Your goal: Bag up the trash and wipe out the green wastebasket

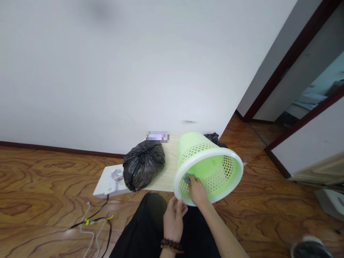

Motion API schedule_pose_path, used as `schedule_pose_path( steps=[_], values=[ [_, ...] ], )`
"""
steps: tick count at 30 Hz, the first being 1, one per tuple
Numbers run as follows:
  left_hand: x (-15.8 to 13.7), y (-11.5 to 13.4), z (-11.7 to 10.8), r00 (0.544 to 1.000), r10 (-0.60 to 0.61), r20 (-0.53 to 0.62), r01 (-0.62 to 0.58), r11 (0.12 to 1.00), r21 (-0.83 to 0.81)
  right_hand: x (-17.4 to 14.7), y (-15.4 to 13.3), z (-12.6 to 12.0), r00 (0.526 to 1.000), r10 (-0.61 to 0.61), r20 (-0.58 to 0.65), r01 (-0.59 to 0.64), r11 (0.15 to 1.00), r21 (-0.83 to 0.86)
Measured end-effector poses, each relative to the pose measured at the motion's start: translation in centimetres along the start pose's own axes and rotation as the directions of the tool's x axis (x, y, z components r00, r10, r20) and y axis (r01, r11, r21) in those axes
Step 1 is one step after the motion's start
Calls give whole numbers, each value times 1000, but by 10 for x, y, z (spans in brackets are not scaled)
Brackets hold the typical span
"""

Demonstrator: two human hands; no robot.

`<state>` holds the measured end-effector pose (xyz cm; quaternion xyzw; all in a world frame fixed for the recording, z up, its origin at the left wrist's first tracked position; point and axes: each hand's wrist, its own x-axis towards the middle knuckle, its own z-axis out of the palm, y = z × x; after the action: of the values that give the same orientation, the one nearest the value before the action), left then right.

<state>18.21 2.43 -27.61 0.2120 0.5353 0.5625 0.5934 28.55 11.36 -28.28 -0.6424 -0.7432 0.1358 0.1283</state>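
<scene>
A light green plastic wastebasket (192, 143) with a perforated wall and a pale rim lies tilted, its mouth facing me. My left hand (173, 216), with a dark beaded bracelet on the wrist, is closed on the lower left of the rim. My right hand (198, 190) reaches inside the mouth and grips a small blue-grey cloth-like piece (187, 178) against the inner wall. Left of the basket sits a full black garbage bag (143, 165), gathered at the top.
Both stand on a pale wooden board (170, 168) against the white wall (161, 71). Behind the basket is crumpled black plastic (215, 139). A white box (107, 179) stands at the left, cables (92, 222) on the wood floor. A doorway opens at the right.
</scene>
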Motion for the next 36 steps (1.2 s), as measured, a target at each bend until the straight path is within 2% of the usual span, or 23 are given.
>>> schedule_pose_path(
  steps=[3,7,12,18,21,24,26,28,32,36],
  values=[
    [3,3,1,999,-18,-26,18,1000,-15,1,-3,-7,1000,-14,9,14,1000,13],
    [10,5,-1,998,-30,-50,24,993,-119,3,-10,-15,998,-58,15,58,998,11],
    [15,8,2,1000,-8,-10,6,969,-246,8,-17,-19,997,-76,26,75,997,36],
    [11,8,8,999,33,26,-25,969,-246,10,-16,-23,995,-89,38,84,990,116],
    [15,20,12,999,1,-44,-12,967,-255,14,-20,-23,988,-145,58,140,986,92],
    [22,40,16,989,-90,-118,57,965,-255,21,-27,-26,981,-171,90,167,985,53],
    [23,50,19,989,-113,-94,83,957,-278,26,-32,-31,980,-158,120,158,987,16],
    [19,53,20,995,-83,-55,60,939,-340,30,-34,-38,975,-151,162,155,988,-14],
    [4,41,20,997,7,-83,-42,904,-426,29,-34,-46,961,-184,205,196,980,-39],
    [-2,24,20,996,26,-85,-61,894,-444,24,-29,-39,968,-181,174,189,981,-34]
  ],
)
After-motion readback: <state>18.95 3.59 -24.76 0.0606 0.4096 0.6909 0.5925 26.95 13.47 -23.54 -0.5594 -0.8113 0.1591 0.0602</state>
